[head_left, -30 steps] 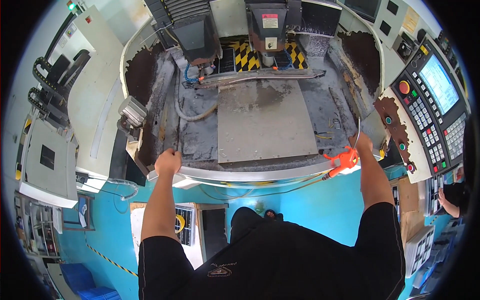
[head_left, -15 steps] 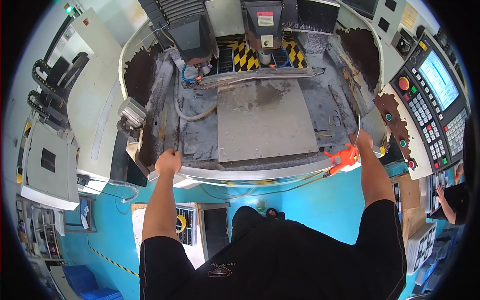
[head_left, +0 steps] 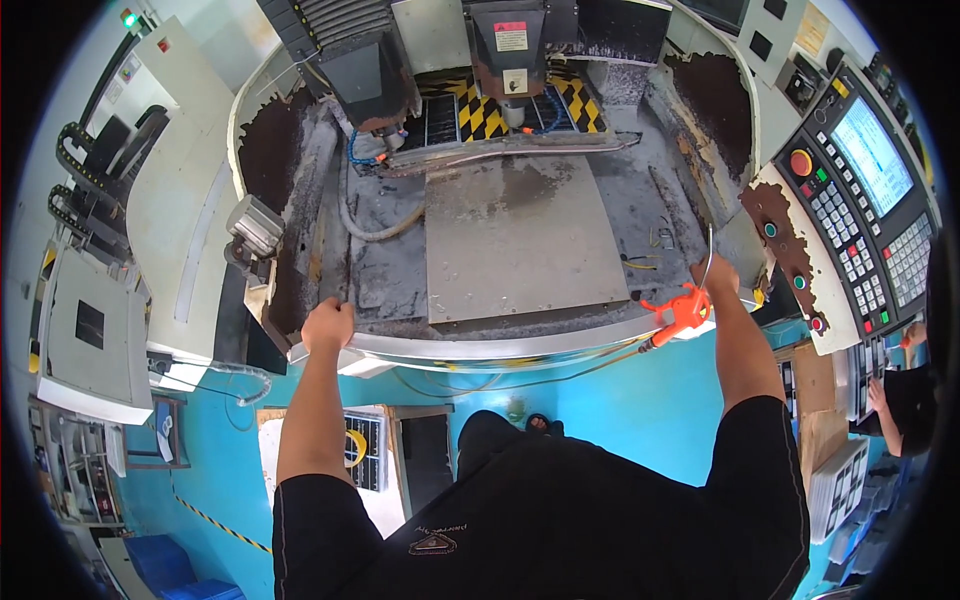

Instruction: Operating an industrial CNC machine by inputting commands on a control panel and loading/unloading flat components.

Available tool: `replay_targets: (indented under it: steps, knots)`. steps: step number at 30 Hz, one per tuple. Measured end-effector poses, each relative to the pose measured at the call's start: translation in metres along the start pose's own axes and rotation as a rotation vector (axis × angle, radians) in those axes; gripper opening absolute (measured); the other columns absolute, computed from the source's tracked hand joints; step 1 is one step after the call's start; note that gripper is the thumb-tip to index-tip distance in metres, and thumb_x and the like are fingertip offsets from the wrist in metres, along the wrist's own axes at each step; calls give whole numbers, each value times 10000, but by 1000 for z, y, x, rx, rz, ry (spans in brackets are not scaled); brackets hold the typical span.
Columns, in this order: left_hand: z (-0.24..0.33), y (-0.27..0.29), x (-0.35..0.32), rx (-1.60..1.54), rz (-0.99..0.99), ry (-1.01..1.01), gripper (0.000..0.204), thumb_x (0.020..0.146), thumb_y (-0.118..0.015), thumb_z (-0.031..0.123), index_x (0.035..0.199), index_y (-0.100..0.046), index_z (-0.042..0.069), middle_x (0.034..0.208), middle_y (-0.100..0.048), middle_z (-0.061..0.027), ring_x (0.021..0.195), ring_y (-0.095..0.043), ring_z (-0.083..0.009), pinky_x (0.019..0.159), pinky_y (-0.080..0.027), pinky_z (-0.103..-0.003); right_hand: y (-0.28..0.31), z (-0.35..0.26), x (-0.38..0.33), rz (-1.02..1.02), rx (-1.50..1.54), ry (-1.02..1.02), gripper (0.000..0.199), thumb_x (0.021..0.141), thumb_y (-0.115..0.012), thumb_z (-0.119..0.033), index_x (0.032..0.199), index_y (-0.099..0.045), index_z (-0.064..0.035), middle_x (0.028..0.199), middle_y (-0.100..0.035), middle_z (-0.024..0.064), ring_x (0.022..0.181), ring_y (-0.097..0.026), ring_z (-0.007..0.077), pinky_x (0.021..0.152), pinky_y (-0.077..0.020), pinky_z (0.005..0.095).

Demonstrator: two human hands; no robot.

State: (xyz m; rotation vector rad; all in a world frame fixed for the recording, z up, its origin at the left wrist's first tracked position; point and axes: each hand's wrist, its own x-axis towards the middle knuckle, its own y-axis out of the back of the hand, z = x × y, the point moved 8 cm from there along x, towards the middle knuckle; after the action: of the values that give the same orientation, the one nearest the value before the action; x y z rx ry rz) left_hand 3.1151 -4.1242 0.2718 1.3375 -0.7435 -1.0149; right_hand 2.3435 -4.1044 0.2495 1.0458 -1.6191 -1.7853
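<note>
My left hand (head_left: 329, 324) is closed over the left part of the machine's pale front edge (head_left: 480, 345). My right hand (head_left: 718, 275) is closed at the right end of that edge, its fingertips mostly hidden. Beside my right wrist, an orange air blow gun (head_left: 686, 311) hangs on the edge. Its thin metal nozzle (head_left: 710, 243) rises in front of my right hand, and I cannot tell if the two touch. Between my hands lies a flat grey metal plate (head_left: 520, 240) on the dirty machine bed, wet-stained at its far end.
Two spindle heads (head_left: 375, 85) stand over the far side of the bed. A control panel (head_left: 870, 200) with lit screen is on the right. Below left is a white-topped table (head_left: 390, 510) carrying a black rack and a yellow ring. At far right, another person's hand (head_left: 877, 395) shows.
The whole view has shifted slightly, so the machine sits a little further left. Both hands keep their places on the front edge.
</note>
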Motion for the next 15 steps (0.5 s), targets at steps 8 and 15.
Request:
replay_targets:
  steps: [8,15]
  knots:
    - [-4,-2,1,-3,13,-8,415,880,-499,406,1068,-738,125,1108,-727,-182,1077,-679,-386,935,-527,-477,-8,5,6,-8,5,8,456,828,-614,-365,1143,-735,-58,1170,-705,238,1124,-667,418,978,-525,486]
    - [-9,-1,3,-11,21,1,411,873,-503,401,1056,-739,118,1097,-729,-185,1074,-680,-386,929,-528,-476,-12,-3,11,15,18,15,466,816,-620,-383,1140,-740,-72,1161,-708,237,1119,-671,412,975,-528,490]
